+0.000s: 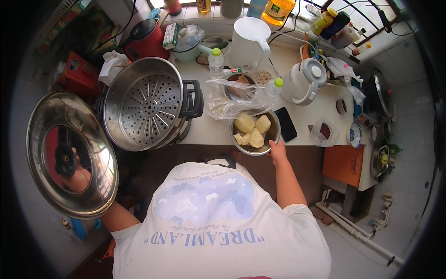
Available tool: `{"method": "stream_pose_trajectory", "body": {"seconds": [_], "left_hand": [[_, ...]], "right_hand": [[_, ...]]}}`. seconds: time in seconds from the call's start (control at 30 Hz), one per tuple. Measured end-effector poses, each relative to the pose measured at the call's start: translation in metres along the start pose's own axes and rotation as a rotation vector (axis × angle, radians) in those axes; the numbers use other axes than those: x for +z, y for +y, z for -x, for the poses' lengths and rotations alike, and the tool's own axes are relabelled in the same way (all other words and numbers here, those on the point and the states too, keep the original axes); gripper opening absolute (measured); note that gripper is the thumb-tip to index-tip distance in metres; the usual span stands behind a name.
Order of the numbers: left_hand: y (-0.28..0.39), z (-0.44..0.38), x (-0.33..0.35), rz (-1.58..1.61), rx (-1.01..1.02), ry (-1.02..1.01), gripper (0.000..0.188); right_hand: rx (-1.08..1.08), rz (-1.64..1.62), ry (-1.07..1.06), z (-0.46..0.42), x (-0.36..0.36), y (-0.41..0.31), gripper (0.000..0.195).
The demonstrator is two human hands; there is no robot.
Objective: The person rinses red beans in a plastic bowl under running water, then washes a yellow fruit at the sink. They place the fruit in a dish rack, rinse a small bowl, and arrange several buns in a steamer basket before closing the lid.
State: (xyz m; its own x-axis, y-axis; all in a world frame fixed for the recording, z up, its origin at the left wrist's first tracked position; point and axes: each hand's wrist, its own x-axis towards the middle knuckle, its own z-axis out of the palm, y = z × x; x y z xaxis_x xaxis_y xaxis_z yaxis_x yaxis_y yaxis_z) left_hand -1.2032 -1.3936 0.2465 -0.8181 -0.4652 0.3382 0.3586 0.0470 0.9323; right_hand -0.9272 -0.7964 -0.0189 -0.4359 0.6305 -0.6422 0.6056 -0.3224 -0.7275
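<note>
My left hand [77, 174], seen through the glass centre of a steel pot lid [99, 167], grips the lid's black knob, with the lid tilted at the far left. My right hand [277, 150] holds the rim of a steel bowl [275, 129] at the counter's front edge. Several pale peeled pieces [257, 138] of food, perhaps potato, lie in the bowl. Beside the lid stands a steel steamer pot [177, 75] with a perforated, bare steaming tray [150, 106] and a black side handle.
Behind the bowl lie crumpled clear plastic [223, 101] and another bowl. A black phone [286, 123] touches the counter [306, 115] right of my bowl. A grey-white jug [301, 83], a white pitcher [249, 42], small bottles and a red kettle [148, 42] stand farther back.
</note>
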Motion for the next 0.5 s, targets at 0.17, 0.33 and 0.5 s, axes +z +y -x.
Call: {"method": "stream_pose_trajectory", "body": {"seconds": [0.17, 0.33, 0.5], "left_hand": [[0.006, 0.008, -0.004, -0.059, 0.041, 0.014, 0.033], [0.010, 0.029, 0.013, -0.052, 0.068, 0.024, 0.033], [0.031, 0.036, 0.017, 0.077, 0.077, 0.051, 0.034]], "right_hand": [[-0.798, 0.831, 0.539, 0.018, 0.024, -0.023, 0.052], [-1.023, 0.888, 0.221, 0.011, 0.067, -0.053, 0.065], [-0.690, 1.161, 0.064, -0.006, 0.103, -0.075, 0.095]]}}
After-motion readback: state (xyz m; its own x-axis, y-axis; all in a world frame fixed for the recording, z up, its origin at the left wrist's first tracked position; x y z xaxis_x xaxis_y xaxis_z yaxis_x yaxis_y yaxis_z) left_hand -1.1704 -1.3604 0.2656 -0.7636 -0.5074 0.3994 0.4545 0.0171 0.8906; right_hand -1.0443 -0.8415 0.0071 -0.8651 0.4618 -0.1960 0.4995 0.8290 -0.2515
